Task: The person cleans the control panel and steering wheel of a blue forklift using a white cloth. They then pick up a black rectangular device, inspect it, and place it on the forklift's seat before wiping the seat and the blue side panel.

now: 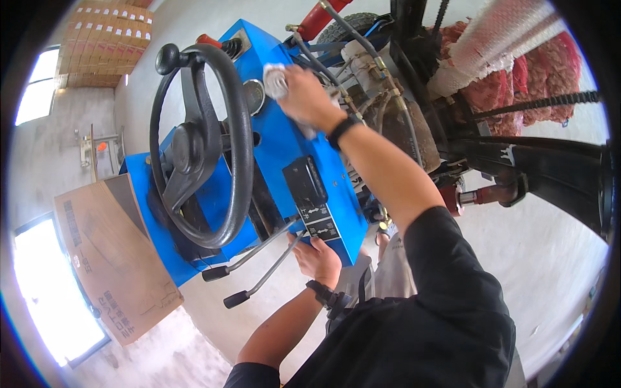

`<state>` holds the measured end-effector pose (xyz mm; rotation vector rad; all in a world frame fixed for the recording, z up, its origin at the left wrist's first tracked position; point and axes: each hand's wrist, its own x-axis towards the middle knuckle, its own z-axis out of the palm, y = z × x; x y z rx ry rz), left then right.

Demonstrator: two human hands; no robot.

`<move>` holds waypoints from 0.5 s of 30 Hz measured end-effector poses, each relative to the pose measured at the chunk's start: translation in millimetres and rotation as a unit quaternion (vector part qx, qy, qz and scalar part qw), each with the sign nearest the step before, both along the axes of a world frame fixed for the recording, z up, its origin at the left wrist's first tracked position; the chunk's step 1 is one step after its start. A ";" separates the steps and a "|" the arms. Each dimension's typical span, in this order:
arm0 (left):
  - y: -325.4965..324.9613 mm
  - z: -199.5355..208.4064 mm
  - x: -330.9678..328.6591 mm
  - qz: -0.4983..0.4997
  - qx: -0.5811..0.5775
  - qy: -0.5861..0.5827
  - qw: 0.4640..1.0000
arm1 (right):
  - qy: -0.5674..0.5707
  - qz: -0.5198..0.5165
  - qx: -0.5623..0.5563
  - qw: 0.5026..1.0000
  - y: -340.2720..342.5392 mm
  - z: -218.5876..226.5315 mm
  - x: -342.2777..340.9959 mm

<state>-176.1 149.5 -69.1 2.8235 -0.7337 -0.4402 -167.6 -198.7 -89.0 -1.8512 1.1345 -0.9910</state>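
My right hand (pixel 304 97) is closed on a white cloth (pixel 277 80), pressed against the top of a blue metal console (pixel 284 139) beside a round gauge (pixel 254 97). Part of the cloth hangs below the palm. Lower down, my left hand (pixel 318 260) grips the console's near edge; its thumb lies against the panel and some fingers are hidden. Close to it, two metal control levers (pixel 262 278) with black knobs stick out from the console. A black steering wheel (pixel 242 149) with a spinner knob stands left of the console.
Hoses (pixel 398 97) and dark machine parts run along the right, with a black metal beam (pixel 543 161) beyond. Red mesh sacks (pixel 550 81) lie at the far right. A large cardboard box (pixel 110 252) leans at the left; stacked cartons (pixel 107 42) stand at the back left.
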 end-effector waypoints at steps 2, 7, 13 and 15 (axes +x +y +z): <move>-7.0 3.1 -1.3 -0.019 0.007 0.008 1.000 | 0.042 -0.006 -0.063 0.997 -60.2 -20.9 7.7; 1.7 -3.0 -1.2 -0.010 0.001 -0.006 1.000 | 0.222 0.022 -0.183 0.958 -86.0 -1.2 30.9; 0.3 4.3 -2.7 -0.017 -0.022 0.013 1.000 | 0.286 0.111 -0.358 0.882 -24.1 19.2 -18.2; 1.4 1.4 -1.9 -0.017 -0.015 -0.007 1.000 | 0.291 0.186 -0.363 0.865 0.3 41.5 -31.3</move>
